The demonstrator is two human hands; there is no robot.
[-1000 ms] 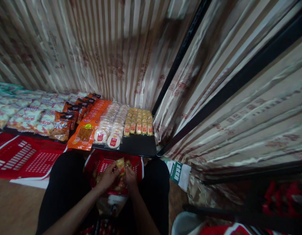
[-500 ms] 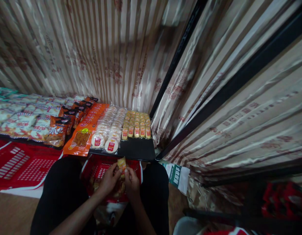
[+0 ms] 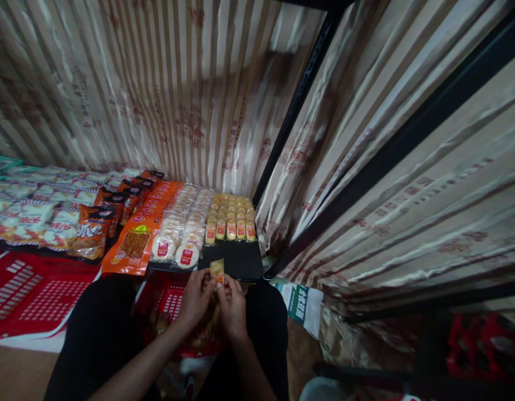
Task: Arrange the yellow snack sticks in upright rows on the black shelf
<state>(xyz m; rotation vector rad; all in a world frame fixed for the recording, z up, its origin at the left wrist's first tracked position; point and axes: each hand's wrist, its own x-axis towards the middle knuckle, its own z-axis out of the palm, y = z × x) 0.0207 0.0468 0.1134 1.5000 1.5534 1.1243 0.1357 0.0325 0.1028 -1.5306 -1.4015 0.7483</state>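
My left hand (image 3: 197,298) and my right hand (image 3: 232,303) pinch one small yellow snack packet (image 3: 217,270) between them, just in front of the black shelf's (image 3: 227,260) front edge. Below my hands, between my knees, stands a red basket (image 3: 146,295) with more yellow packets (image 3: 162,322) in it. On the shelf, rows of similar yellow packets (image 3: 231,230) stand at the right end. To their left are two rows of round white crackers (image 3: 187,254) in clear wrappers, then overlapping orange bags of stick snacks (image 3: 134,245).
Orange-and-black snack bags (image 3: 90,234) and many white packs (image 3: 25,220) fill the shelf's left part. Another red basket (image 3: 44,301) lies at lower left. Black metal posts (image 3: 297,114) rise before a striped curtain (image 3: 177,83). A green-and-white bag (image 3: 299,301) is beside my right knee.
Both hands have moved up and slightly right with the yellow packet, from over the basket to the shelf's front edge. The view has shifted a little.
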